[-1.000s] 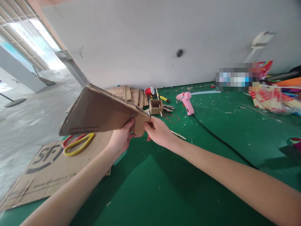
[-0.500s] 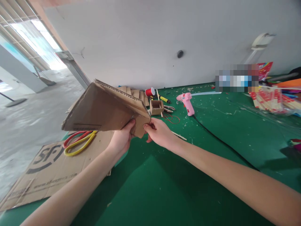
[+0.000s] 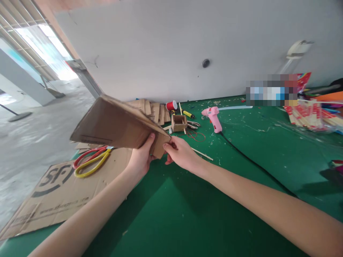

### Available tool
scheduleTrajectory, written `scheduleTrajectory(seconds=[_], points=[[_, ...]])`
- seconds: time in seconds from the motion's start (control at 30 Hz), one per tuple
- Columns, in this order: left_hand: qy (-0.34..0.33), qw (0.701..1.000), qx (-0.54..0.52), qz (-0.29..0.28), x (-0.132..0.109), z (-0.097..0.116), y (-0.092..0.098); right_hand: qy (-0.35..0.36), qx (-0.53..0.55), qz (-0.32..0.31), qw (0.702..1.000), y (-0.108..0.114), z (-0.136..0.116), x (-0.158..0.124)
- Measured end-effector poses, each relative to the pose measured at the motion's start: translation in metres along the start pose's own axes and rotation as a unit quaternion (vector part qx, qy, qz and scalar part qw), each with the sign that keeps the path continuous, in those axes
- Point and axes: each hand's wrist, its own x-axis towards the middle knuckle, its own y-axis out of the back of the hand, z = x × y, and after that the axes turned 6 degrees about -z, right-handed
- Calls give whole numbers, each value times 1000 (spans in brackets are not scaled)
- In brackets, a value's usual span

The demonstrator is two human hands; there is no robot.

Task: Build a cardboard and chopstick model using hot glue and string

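Note:
I hold a large brown cardboard sheet (image 3: pixel 112 125) in the air above the green table (image 3: pixel 187 200), tilted so its underside faces me. My left hand (image 3: pixel 140 157) grips its near edge from below, thumb on the face. My right hand (image 3: pixel 179 151) pinches the sheet's right corner, fingers closed on it. Both hands sit close together at that corner.
A flat printed cardboard panel (image 3: pixel 53 194) lies at the left with red-and-yellow scissors (image 3: pixel 91 162) on it. Behind are cardboard scraps (image 3: pixel 152 109), a small cardboard box (image 3: pixel 179 122), a red cup (image 3: pixel 170 105), pliers, a pink glue gun (image 3: pixel 213 117) with black cord, and packets at the right.
The cardboard sheet has tipped down a little and flattened; both hands keep their grip in nearly the same place.

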Motion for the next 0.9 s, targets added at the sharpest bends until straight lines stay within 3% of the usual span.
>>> scheduleTrajectory(seconds=[0.07, 0.3, 0.37, 0.43, 0.53, 0.6, 0.77, 0.9], points=[[15, 1000, 2, -18, 1, -1, 1, 0, 4, -1, 1000, -2, -1, -2], [54, 983, -7, -177, 3, 16, 11, -35, 119, 19, 992, 10, 3, 8], [69, 978, -8, -199, 2, 18, 11, -32, 131, 24, 990, 13, 2, 9], [65, 982, -6, -179, 2, 16, 8, -21, 119, 24, 992, 12, 1, 9], [36, 996, -10, -79, 2, 9, 3, 2, 80, 1, 997, 8, 1, 6], [28, 998, -14, -52, 2, 6, 1, 6, 77, -5, 997, 5, -1, 4], [30, 990, -19, -138, 3, 13, 7, -3, 119, 40, 992, 11, -6, 6], [32, 984, -18, -174, 1, 18, 8, 12, 129, 53, 990, 19, -6, 9]])
